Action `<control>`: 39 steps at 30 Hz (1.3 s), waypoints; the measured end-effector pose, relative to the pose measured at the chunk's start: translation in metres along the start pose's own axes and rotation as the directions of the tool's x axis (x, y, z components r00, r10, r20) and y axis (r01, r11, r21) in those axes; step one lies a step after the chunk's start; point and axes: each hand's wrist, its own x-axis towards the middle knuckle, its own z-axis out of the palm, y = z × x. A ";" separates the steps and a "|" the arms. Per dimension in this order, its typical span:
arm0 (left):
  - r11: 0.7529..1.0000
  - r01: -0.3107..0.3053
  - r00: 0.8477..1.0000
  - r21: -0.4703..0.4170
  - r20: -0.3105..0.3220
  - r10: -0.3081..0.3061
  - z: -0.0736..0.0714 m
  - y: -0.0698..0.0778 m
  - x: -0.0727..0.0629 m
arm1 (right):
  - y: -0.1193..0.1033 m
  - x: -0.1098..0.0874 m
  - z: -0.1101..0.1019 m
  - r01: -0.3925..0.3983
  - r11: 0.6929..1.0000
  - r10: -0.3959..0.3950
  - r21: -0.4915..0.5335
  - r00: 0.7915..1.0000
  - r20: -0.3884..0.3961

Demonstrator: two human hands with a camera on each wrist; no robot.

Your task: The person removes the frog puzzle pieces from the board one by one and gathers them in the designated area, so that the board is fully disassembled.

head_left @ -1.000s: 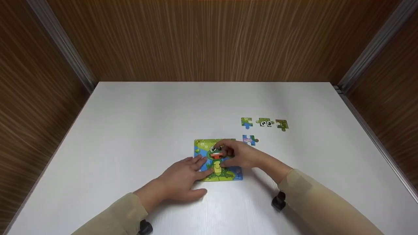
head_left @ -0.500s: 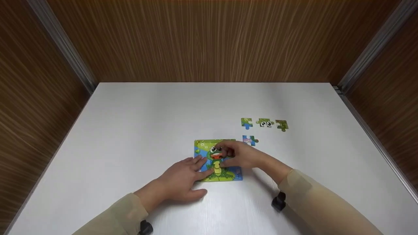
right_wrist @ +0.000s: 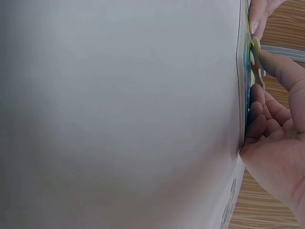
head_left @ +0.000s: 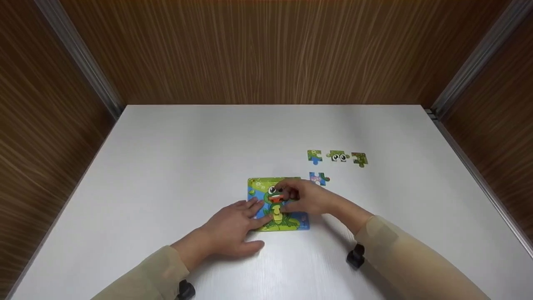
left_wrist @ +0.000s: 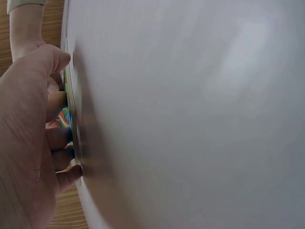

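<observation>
Left hand (head_left: 231, 229), fingers spread, presumably steadies square green-and-blue frog puzzle board (head_left: 266, 180); right hand (head_left: 310, 199) pinches thin yellowish jigsaw piece (right_wrist: 257, 71), likely for control.

Pinching a puzzle piece (right_wrist: 258, 70) in the right hand (right_wrist: 279, 131), close over the puzzle board (right_wrist: 240, 95) on the desk (right_wrist: 119, 95).

White table (head_left: 179, 158), frog puzzle (head_left: 278, 219), four loose pieces (head_left: 338, 157)

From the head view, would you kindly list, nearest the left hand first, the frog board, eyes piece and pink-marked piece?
1. Frog board: touching the left hand.
2. Pink-marked piece: right of the board.
3. Eyes piece: far row, middle.
</observation>
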 end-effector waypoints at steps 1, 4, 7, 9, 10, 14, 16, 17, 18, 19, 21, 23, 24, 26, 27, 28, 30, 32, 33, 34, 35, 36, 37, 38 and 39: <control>1.000 0.002 1.000 -0.001 0.002 -0.002 0.000 0.000 0.000 | 0.001 0.000 0.000 0.002 1.000 -0.002 0.001 1.000 0.003; 1.000 0.010 1.000 -0.009 0.013 -0.010 0.000 0.000 0.002 | 0.004 -0.001 -0.002 0.008 1.000 -0.008 0.012 1.000 0.003; 1.000 0.008 1.000 -0.017 0.007 -0.008 0.000 0.001 0.005 | 0.007 -0.003 -0.005 0.019 1.000 -0.019 0.025 1.000 -0.004; 1.000 0.005 1.000 -0.025 0.002 -0.005 0.000 0.002 0.007 | 0.009 -0.005 -0.006 0.023 0.999 -0.023 0.034 1.000 -0.005; 1.000 0.004 1.000 -0.027 0.002 -0.004 0.000 0.002 0.008 | 0.010 -0.005 -0.007 0.028 0.999 -0.028 0.037 1.000 -0.003; 1.000 0.002 1.000 -0.028 -0.002 -0.002 0.001 0.002 0.008 | 0.012 -0.007 -0.009 0.060 0.997 -0.059 0.046 0.998 -0.007; 1.000 0.000 1.000 -0.020 -0.006 0.000 0.002 0.002 0.008 | 0.012 -0.008 -0.010 0.091 0.994 -0.090 0.054 0.996 -0.021; 1.000 0.001 1.000 -0.020 -0.006 -0.002 0.002 0.002 0.007 | 0.011 -0.008 -0.011 0.109 0.992 -0.107 0.057 0.994 -0.026; 1.000 0.004 1.000 -0.021 -0.007 -0.004 0.002 0.002 0.007 | 0.012 -0.008 -0.012 0.124 0.990 -0.123 0.059 0.992 -0.030; 1.000 0.007 1.000 -0.024 -0.006 -0.007 0.002 0.002 0.007 | 0.012 -0.008 -0.012 0.135 0.989 -0.133 0.062 0.990 -0.035; 1.000 0.009 1.000 -0.027 -0.007 -0.009 0.002 0.001 0.006 | 0.013 -0.008 -0.011 0.150 0.987 -0.148 0.061 0.988 -0.041; 0.999 0.012 1.000 -0.030 -0.004 -0.012 0.001 0.001 0.005 | 0.014 -0.007 -0.010 0.155 0.987 -0.153 0.044 0.987 -0.043; 1.000 0.012 1.000 -0.028 -0.004 -0.012 0.002 0.001 0.004 | 0.014 -0.006 -0.009 0.151 0.988 -0.150 0.031 0.988 -0.043; 1.000 0.011 1.000 -0.021 -0.007 -0.011 0.002 0.001 0.004 | 0.013 -0.005 -0.007 0.144 0.990 -0.143 0.002 0.989 -0.040; 1.000 0.011 1.000 -0.018 -0.006 -0.011 0.001 0.002 0.003 | 0.012 -0.004 -0.007 0.136 0.991 -0.136 -0.012 0.990 -0.037; 1.000 0.013 1.000 -0.015 -0.003 -0.013 0.001 0.002 0.003 | 0.011 -0.003 -0.006 0.127 0.992 -0.128 -0.024 0.991 -0.032; 1.000 0.020 1.000 -0.012 0.000 -0.020 0.001 0.002 0.002 | 0.010 -0.001 -0.006 0.107 0.993 -0.108 -0.043 0.994 -0.023; 1.000 0.024 1.000 -0.011 0.005 -0.024 0.001 0.003 0.002 | 0.008 0.000 -0.006 0.092 0.995 -0.092 -0.048 0.996 -0.013; 1.000 0.026 1.000 -0.012 0.008 -0.026 0.001 0.003 0.002 | 0.007 0.001 -0.006 0.085 0.995 -0.085 -0.051 0.996 -0.009; 0.999 0.029 1.000 -0.013 0.010 -0.029 0.001 0.002 0.001 | 0.007 0.002 -0.006 0.080 0.995 -0.081 -0.056 0.997 -0.005; 0.999 0.029 1.000 -0.013 0.008 -0.029 0.000 0.002 0.001 | 0.006 0.003 -0.006 0.077 0.995 -0.077 -0.059 0.997 0.000; 1.000 0.026 1.000 -0.011 0.003 -0.026 0.000 0.002 0.001 | 0.006 0.004 -0.007 0.077 0.995 -0.076 -0.062 0.997 0.006; 1.000 0.022 1.000 -0.010 -0.003 -0.022 0.000 0.002 0.000 | 0.005 0.004 -0.007 0.076 0.995 -0.075 -0.064 0.997 0.012; 1.000 0.018 1.000 -0.007 -0.010 -0.018 0.000 0.002 0.000 | 0.004 0.005 -0.007 0.075 0.995 -0.074 -0.070 0.997 0.016; 1.000 0.013 1.000 -0.005 -0.016 -0.013 -0.001 0.002 0.000 | 0.004 0.006 -0.007 0.074 0.994 -0.072 -0.077 0.997 0.020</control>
